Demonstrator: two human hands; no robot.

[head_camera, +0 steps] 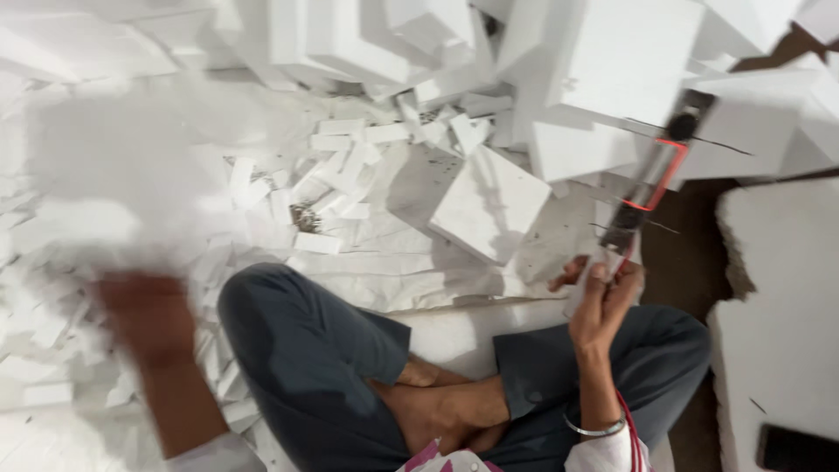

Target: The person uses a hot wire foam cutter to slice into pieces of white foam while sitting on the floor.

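Floor spread with a crumpled white sheet (411, 245), small white foam offcuts (336, 175) scattered across it, large white foam blocks (629, 52) stacked along the far side, bare dark brown floor (690, 236) showing at right, soft even light

White foam blocks (489, 205); dark grey trousers (306, 350); black cutter (651, 179), red-orange frame; silver bangle (596, 429).

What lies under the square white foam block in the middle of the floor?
The foam block rests on a crumpled white sheet strewn with foam strips. Whatever is directly beneath the block is covered by it.
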